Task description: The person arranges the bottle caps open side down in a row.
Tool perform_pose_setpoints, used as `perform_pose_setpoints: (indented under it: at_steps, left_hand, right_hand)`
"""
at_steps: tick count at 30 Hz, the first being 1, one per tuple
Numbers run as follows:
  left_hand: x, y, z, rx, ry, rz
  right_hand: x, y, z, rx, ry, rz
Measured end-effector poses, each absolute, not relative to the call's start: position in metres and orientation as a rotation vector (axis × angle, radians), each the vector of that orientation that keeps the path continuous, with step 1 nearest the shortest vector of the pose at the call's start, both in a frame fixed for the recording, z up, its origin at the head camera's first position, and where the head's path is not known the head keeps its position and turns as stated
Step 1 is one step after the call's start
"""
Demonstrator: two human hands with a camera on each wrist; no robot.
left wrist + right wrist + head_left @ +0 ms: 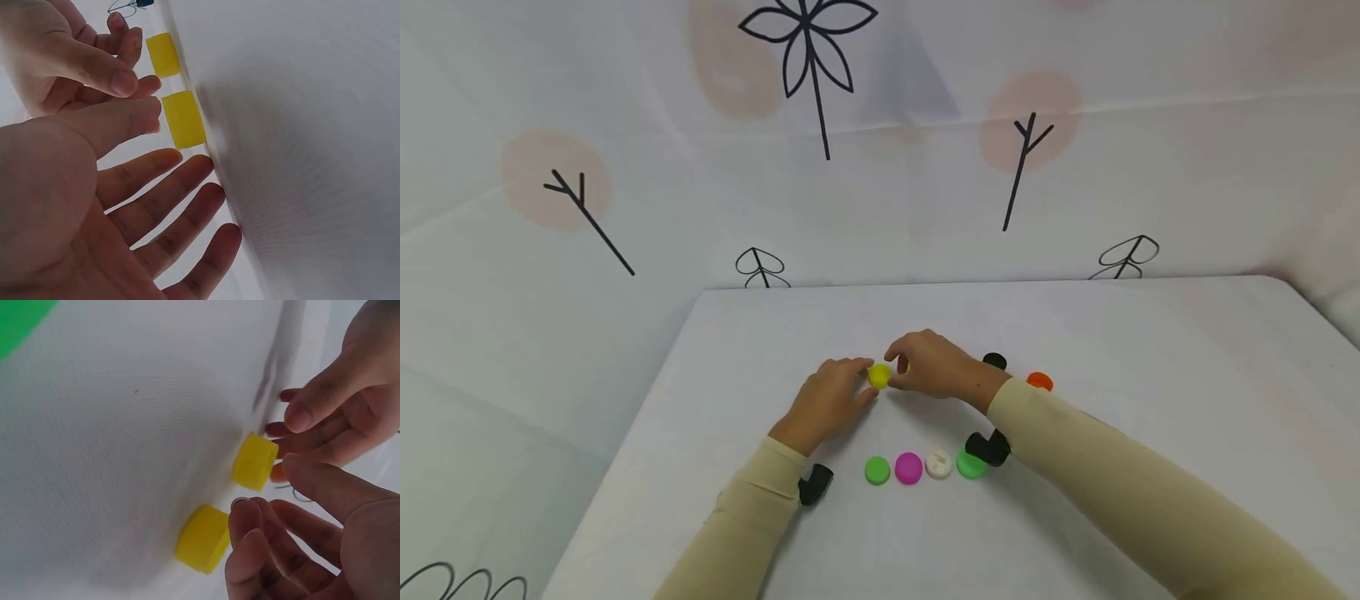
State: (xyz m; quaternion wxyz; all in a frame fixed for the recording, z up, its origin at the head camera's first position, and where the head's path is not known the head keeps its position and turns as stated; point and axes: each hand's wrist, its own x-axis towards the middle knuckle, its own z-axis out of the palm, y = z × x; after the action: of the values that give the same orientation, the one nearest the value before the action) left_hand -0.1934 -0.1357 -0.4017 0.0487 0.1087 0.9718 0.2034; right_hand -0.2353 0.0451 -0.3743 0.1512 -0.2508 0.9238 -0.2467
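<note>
Two yellow bottle caps stand side by side on the white table. In the head view, the left yellow cap [880, 376] lies between both hands' fingertips. My left hand [831, 398] reaches around its left side with thumb and fingers spread. In the right wrist view, the left thumb stands apart from this cap [255, 462]. My right hand [934, 365] is loosely curled over the other yellow cap [203, 539], mostly hidden by the fingers in the head view. The right fingertips are right at its edge, with a gap between thumb and index finger.
Nearer the person, a row holds a green cap [877, 471], a magenta cap [908, 468], a white cap [938, 464] and a lighter green cap [971, 467]. Beyond the right forearm lie a black cap [995, 361] and an orange cap [1040, 381], partly covered by the sleeve.
</note>
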Motion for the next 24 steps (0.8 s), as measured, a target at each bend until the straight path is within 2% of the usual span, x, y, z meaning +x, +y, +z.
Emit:
perform_pose_setpoints:
  at_steps: [24]
  left_hand:
    - [-0.191, -0.139, -0.403, 0.404, 2.976, 0.618]
  right_hand:
    - [-0.243, 0.028, -0.384, -0.751, 2.680, -0.577]
